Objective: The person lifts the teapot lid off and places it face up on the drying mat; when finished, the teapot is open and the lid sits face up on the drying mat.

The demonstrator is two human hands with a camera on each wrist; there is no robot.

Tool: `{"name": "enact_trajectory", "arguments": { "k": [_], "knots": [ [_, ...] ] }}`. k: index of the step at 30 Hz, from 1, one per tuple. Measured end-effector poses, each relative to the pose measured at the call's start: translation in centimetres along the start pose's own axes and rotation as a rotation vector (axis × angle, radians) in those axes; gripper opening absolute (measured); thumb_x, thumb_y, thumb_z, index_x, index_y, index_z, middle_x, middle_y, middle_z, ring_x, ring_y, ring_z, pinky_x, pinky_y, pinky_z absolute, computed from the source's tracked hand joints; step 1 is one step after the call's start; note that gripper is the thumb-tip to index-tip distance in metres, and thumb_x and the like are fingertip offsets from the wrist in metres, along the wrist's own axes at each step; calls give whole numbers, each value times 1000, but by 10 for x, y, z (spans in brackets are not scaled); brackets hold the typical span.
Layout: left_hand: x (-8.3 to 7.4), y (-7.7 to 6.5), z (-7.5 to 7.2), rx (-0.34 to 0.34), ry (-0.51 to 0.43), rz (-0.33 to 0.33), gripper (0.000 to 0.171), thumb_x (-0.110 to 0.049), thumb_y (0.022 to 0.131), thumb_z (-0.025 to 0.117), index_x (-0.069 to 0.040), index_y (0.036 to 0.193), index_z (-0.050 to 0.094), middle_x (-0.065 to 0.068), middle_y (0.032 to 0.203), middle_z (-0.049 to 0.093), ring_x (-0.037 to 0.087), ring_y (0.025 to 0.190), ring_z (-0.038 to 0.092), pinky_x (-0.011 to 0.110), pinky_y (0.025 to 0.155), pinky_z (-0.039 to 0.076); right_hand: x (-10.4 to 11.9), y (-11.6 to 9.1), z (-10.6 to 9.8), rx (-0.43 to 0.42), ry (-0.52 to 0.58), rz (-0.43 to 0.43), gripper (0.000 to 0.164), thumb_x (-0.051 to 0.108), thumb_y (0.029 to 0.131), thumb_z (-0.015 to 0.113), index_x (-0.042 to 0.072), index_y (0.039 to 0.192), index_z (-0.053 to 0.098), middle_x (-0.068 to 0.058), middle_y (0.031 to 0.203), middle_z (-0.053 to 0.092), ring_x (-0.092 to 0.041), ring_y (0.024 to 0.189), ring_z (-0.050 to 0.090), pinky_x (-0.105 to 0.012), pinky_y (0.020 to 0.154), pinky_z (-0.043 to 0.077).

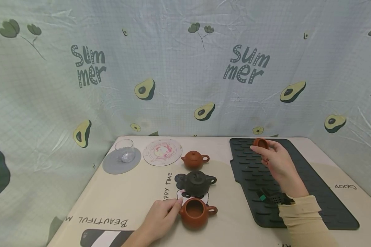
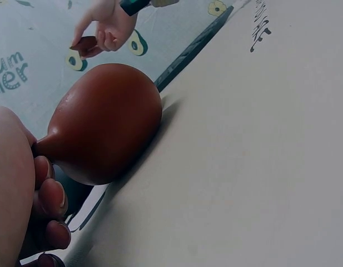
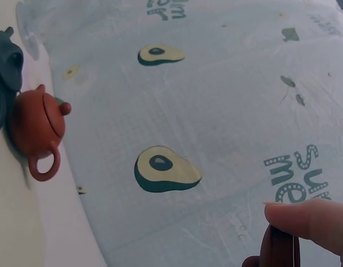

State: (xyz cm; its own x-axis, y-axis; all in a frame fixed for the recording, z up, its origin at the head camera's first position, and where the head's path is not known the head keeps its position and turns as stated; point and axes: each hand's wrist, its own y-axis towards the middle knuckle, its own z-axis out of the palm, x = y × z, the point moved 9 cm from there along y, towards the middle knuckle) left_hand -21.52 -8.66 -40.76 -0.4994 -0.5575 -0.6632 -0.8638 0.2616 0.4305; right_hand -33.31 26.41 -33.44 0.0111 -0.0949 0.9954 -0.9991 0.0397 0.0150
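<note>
A brown clay teapot point(image 1: 194, 222) stands lidless near the front of the table, its dark opening facing up and its handle to the right. My left hand point(image 1: 161, 216) pinches its spout point(image 2: 46, 144) from the left side. Raised above the dark ridged mat on the right, my right hand point(image 1: 278, 161) holds a brown teapot lid point(image 1: 261, 143) between thumb and fingers, its hollow underside showing in the head view. In the right wrist view only the thumb point(image 3: 310, 219) and part of that lid show.
Behind the open teapot are a black teapot point(image 1: 197, 183) and a lidded brown teapot point(image 1: 194, 160). A clear glass point(image 1: 125, 151) stands on a grey round mat point(image 1: 114, 164) at back left, beside a patterned round mat point(image 1: 162, 161). The dark ridged mat point(image 1: 247, 171) covers much of the right side.
</note>
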Motion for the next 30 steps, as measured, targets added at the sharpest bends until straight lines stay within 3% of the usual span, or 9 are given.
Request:
{"name": "enact_trajectory", "arguments": {
  "k": [14, 23, 30],
  "knots": [
    [3, 1, 1, 24, 7, -23, 42, -27, 108, 54, -27, 67, 57, -27, 56, 33, -3, 54, 38, 17, 53, 31, -12, 8, -6, -15, -32, 23, 84, 31, 98, 73, -1, 155, 20, -4, 130, 40, -13, 76, 39, -29, 71, 40],
    [3, 1, 1, 20, 5, -22, 42, -26, 108, 54, -26, 66, 57, -29, 56, 33, -3, 54, 38, 17, 53, 30, -20, 12, -12, -20, 5, 27, 80, 28, 98, 73, 0, 153, 22, -5, 123, 41, -10, 69, 38, -29, 66, 38],
    [4, 1, 2, 20, 7, -28, 42, -27, 108, 54, -27, 66, 56, -29, 56, 33, -3, 54, 37, 17, 53, 30, -27, 13, -16, -15, 8, 51, 87, 29, 99, 71, -1, 158, 16, -5, 126, 38, -11, 70, 38, -29, 68, 39]
  ]
}}
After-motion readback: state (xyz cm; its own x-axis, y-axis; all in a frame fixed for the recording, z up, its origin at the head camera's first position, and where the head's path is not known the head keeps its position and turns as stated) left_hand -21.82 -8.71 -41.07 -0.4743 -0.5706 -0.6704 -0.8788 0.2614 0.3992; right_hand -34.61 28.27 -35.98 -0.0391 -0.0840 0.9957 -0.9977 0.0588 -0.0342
